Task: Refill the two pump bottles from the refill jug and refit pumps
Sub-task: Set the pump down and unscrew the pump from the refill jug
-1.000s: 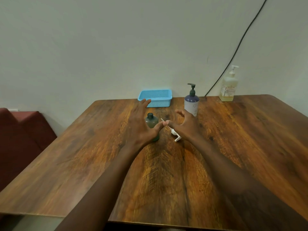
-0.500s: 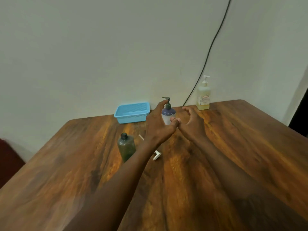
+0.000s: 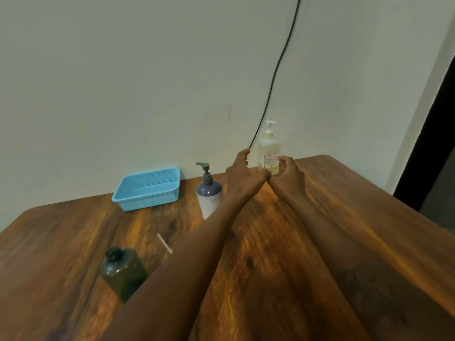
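Note:
A clear bottle of yellowish liquid [image 3: 268, 153] with a white pump stands at the table's far edge by the wall. My left hand [image 3: 243, 177] and my right hand [image 3: 288, 175] are stretched out just in front of it, fingers apart, holding nothing, thumbs nearly touching. A purple-and-white pump bottle [image 3: 209, 198] with a dark pump stands left of my left forearm. A dark green bottle [image 3: 123, 271] with its neck uncapped stands near left. The thin tube of a removed pump [image 3: 164, 243] lies on the wood; my left arm hides its head.
A light blue mesh basket [image 3: 147, 188] sits at the back left of the wooden table [image 3: 344, 230]. A black cable [image 3: 275, 70] runs down the wall behind the clear bottle. A dark doorway [image 3: 438, 143] is at the right.
Both hands have moved away from the green bottle and past the purple bottle to the clear bottle at the back. The view has swung right and upward.

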The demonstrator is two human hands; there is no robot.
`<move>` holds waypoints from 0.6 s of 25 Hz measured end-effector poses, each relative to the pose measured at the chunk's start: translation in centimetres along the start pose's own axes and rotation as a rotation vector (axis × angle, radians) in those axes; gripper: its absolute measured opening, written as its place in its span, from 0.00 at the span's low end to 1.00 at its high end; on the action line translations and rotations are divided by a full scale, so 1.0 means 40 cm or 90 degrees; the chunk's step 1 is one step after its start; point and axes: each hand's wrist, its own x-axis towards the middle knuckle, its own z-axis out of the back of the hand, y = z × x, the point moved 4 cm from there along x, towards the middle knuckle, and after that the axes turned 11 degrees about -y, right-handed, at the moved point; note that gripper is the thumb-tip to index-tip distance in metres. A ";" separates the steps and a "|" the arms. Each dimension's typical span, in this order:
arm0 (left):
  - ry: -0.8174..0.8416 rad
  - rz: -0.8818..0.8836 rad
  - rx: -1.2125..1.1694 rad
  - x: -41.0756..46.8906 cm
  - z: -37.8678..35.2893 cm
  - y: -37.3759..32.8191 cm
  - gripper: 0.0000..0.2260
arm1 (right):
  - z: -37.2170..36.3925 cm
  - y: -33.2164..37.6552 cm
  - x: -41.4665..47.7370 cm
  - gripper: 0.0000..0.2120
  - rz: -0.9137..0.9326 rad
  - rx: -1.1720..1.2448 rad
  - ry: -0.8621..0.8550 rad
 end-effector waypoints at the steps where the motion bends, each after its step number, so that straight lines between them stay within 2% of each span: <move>1: 0.008 0.012 0.002 0.030 -0.019 0.002 0.38 | -0.009 -0.014 0.029 0.33 -0.007 -0.011 -0.006; 9: 0.031 0.121 -0.032 0.186 -0.176 0.044 0.39 | -0.131 -0.093 0.221 0.38 -0.054 -0.020 -0.005; 13: 0.051 0.155 -0.041 0.217 -0.215 0.081 0.41 | -0.197 -0.137 0.245 0.34 -0.050 -0.032 -0.019; 15: 0.042 0.165 -0.044 0.224 -0.223 0.102 0.40 | -0.218 -0.141 0.253 0.37 -0.047 -0.014 -0.016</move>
